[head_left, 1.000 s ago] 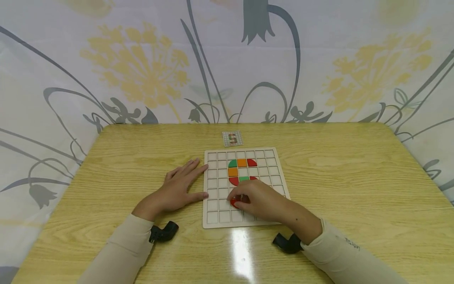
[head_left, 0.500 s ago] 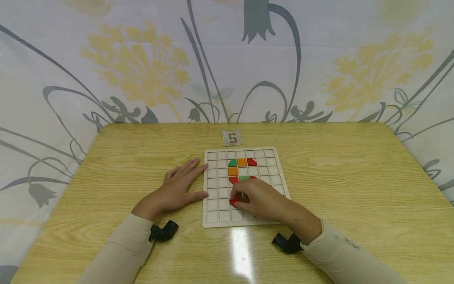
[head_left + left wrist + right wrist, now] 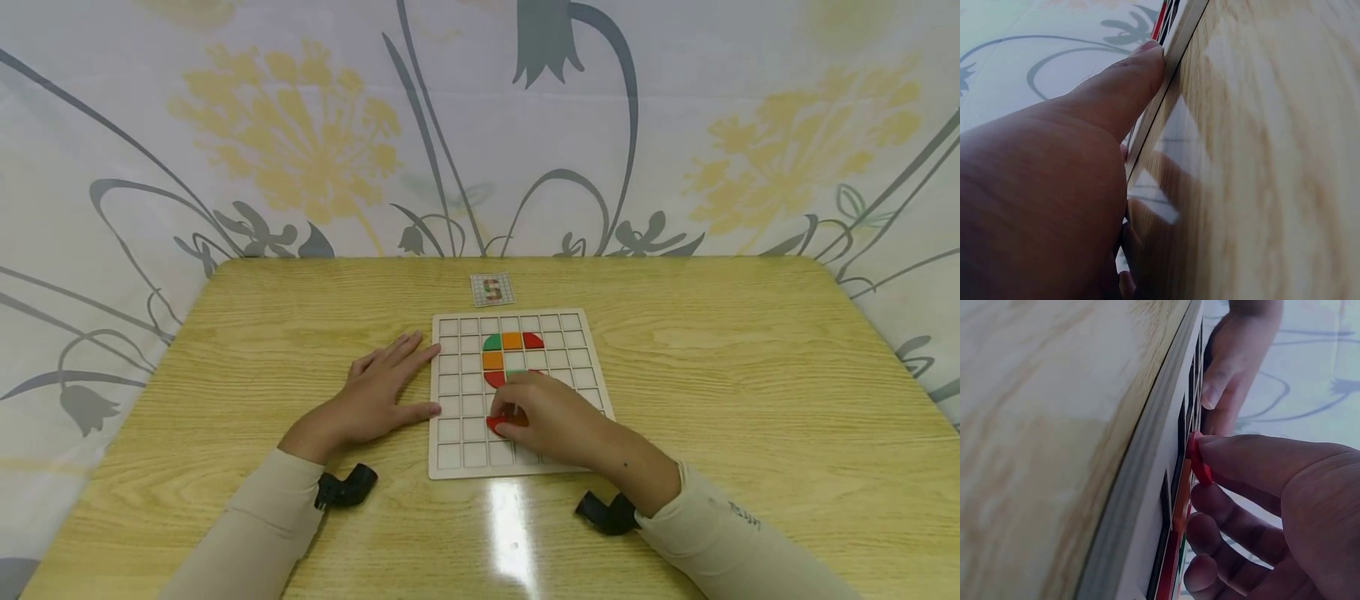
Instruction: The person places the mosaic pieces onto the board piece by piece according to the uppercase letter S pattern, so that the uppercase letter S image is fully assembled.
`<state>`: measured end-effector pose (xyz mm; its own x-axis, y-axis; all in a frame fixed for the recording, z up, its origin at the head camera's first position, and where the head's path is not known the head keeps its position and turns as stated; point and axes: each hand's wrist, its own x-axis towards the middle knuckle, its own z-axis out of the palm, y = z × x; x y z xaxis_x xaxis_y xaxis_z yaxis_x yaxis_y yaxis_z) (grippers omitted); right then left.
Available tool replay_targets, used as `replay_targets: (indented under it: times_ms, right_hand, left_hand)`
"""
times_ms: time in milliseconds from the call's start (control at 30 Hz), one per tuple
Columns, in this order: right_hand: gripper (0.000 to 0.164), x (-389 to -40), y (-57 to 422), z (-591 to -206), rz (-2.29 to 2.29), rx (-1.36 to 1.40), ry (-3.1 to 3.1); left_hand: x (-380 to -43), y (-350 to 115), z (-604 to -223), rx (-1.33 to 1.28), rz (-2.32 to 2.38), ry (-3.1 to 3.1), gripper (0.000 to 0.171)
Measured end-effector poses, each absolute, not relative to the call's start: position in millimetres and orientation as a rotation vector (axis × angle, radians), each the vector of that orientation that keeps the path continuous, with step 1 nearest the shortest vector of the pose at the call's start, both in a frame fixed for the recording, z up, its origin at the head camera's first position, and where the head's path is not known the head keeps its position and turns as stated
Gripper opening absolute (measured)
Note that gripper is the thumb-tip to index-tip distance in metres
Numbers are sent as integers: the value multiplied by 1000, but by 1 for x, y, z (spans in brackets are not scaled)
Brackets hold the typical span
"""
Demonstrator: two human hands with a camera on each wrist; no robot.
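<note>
My right hand [image 3: 555, 421] is over the lower middle of the pale grid board [image 3: 450, 456]. Its thumb and index finger pinch a red tile [image 3: 1200, 461] with a curved edge, tilted on the board in the right wrist view. Beside this tile an orange tile [image 3: 1181, 495] sits in the grid. My left hand [image 3: 371, 404] lies on the table with fingers spread, its thumb and a fingertip touching the board's left edge. Higher on the board are a green tile [image 3: 492, 342], an orange square [image 3: 512, 341] and a red quarter-round [image 3: 533, 341]. My right hand hides part of the pattern.
A small card [image 3: 492, 290] printed with a coloured S on a grid lies behind the board. The wooden table [image 3: 750, 375] reaches back to a flower-patterned cloth [image 3: 480, 125]. Black wrist mounts [image 3: 347, 487] stick out near both sleeves.
My right hand has shifted slightly to the right, and the red tile in its fingers has turned and tilted a little. The left hand keeps its place at the board's edge.
</note>
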<state>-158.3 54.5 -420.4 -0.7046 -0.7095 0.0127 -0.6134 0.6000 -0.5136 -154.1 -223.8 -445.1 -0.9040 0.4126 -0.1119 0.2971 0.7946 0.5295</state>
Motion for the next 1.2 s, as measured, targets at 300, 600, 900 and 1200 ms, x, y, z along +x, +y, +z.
replay_targets:
  times_ms: [300, 600, 900, 1200]
  right_hand:
    - [4, -158, 55, -419, -711, -1102, 2644]
    - [5, -158, 55, -420, -706, -1126, 2661]
    - [6, -158, 55, -422, -698, -1149, 2666]
    - [5, -158, 54, -422, -690, -1132, 2670]
  left_hand:
    - [-154, -223, -443, 552, 754, 2757, 82]
    - [-155, -223, -444, 550, 745, 2759, 83]
    - [-155, -223, -445, 540, 760, 2753, 83]
    - [-154, -224, -443, 535, 741, 2745, 83]
